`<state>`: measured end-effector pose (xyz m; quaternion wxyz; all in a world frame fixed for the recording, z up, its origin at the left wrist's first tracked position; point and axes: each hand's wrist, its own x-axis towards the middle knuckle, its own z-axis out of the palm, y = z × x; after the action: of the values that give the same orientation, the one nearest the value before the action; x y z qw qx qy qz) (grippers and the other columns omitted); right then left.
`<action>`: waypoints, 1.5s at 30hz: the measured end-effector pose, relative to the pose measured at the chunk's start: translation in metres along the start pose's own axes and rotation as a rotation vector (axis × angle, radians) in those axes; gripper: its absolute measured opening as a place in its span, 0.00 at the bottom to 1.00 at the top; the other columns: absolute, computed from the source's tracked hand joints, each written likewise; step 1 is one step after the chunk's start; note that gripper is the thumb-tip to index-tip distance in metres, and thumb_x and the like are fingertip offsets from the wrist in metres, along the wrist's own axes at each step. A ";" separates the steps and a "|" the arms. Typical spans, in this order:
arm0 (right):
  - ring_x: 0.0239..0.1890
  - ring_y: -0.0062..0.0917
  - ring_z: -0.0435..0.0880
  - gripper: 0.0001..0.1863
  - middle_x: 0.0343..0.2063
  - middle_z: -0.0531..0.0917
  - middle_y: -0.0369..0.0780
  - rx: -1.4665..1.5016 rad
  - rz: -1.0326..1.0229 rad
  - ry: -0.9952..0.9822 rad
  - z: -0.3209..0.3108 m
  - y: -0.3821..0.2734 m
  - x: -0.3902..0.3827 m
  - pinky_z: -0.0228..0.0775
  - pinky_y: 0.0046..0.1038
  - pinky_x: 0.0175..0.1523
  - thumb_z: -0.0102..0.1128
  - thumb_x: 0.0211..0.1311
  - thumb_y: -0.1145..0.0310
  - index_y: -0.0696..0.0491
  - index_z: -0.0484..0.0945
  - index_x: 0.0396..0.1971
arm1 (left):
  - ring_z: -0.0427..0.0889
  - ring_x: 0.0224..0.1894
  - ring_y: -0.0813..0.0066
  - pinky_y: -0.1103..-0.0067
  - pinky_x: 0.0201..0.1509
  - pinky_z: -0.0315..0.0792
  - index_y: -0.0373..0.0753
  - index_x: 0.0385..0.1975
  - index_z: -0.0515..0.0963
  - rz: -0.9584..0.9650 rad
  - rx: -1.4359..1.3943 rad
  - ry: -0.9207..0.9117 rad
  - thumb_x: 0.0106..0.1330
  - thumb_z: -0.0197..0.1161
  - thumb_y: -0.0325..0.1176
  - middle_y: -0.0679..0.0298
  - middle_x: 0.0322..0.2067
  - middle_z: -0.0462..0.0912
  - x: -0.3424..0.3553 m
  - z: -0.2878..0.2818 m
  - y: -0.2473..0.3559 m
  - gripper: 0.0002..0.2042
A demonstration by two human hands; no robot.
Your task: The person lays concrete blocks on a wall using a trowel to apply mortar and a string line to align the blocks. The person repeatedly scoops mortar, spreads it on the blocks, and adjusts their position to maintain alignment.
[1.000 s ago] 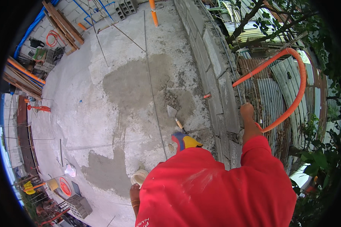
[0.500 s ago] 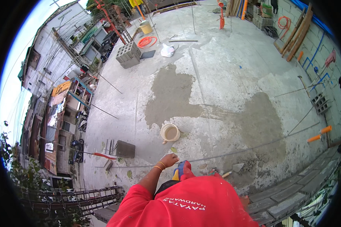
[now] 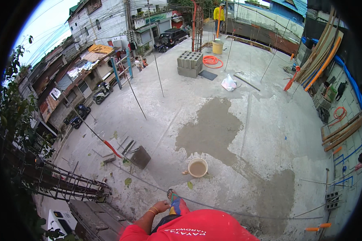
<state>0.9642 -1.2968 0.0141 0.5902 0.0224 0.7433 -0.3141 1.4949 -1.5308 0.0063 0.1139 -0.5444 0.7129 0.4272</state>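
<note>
My left hand (image 3: 161, 206), with thin bands at its wrist, hangs low beside my multicoloured trouser leg (image 3: 178, 206). Its fingers are loosely curled and no object shows in them. My right hand is out of sight, apparently behind my red shirt (image 3: 205, 225). Ahead of me on the concrete stands a whitish bucket (image 3: 190, 170) partly filled with cloudy grey-brown liquid; the left hand is apart from it. Beyond it lies a darker damp-looking patch (image 3: 213, 126), with a second dark patch (image 3: 275, 197) to the right. My sandalled foot (image 3: 171, 194) is near a thin line (image 3: 237, 210) across the floor.
A grey block (image 3: 140, 157) with bars beside it sits at left. Upright rods (image 3: 159, 76) rise from the slab. Hollow blocks (image 3: 190, 61), an orange hose coil (image 3: 212, 61) and a yellow bucket (image 3: 217, 47) stand farther off. A person in yellow (image 3: 219, 15) is at the back.
My view has swung left and up, so the street and far blocks show more. My left hand is now lower, my sandalled foot has come into view, and the trowel-like tool is out of view.
</note>
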 end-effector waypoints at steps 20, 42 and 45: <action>0.32 0.38 0.88 0.07 0.31 0.88 0.44 -1.267 -0.551 0.178 0.389 -0.319 0.129 0.79 0.42 0.41 0.67 0.53 0.70 0.55 0.88 0.32 | 0.85 0.56 0.47 0.63 0.63 0.76 0.33 0.52 0.84 -0.151 -0.394 0.192 0.69 0.63 0.51 0.44 0.51 0.86 0.117 -0.325 -0.195 0.26; 0.34 0.26 0.85 0.18 0.37 0.87 0.37 -0.585 -0.350 -0.144 0.762 -0.931 0.321 0.74 0.34 0.34 0.58 0.74 0.52 0.53 0.83 0.45 | 0.85 0.55 0.49 0.65 0.62 0.76 0.31 0.51 0.84 -0.108 -0.409 0.336 0.70 0.63 0.49 0.44 0.51 0.86 0.577 -0.870 -0.208 0.24; 0.33 0.27 0.85 0.18 0.32 0.87 0.40 -0.512 -0.263 -0.071 0.812 -0.959 0.337 0.73 0.34 0.32 0.58 0.74 0.53 0.54 0.84 0.39 | 0.85 0.55 0.51 0.65 0.62 0.76 0.30 0.53 0.83 -0.015 -0.364 0.270 0.70 0.62 0.47 0.44 0.52 0.86 0.646 -0.955 -0.227 0.24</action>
<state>1.1758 -2.5797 0.0498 0.5565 -0.2352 0.7737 -0.1906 1.7364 -2.6790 0.0726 -0.0797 -0.6136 0.6286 0.4712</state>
